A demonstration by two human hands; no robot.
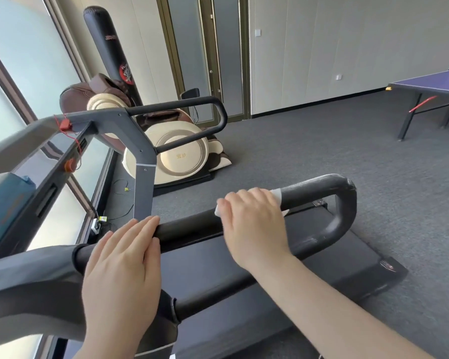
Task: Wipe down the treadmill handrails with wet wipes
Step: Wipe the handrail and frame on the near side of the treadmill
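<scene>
The near black padded handrail [319, 186] of the treadmill runs across the middle and loops back at the right end. My right hand [252, 218] grips it with a white wet wipe [277, 195] wrapped under the fingers; white edges show at both sides of the hand. My left hand [122, 265] lies on the same rail further left, fingers straight and draped over its top. The far handrail [213, 117] loops beyond the grey upright. A teal wipe pack [5, 203] sits on the console at the left.
The treadmill belt [244, 270] lies below the rail. A cream massage chair [182, 154] and a black punching bag [106, 45] stand behind. A blue table-tennis table [425, 84] is at the far right on grey carpet. Windows line the left.
</scene>
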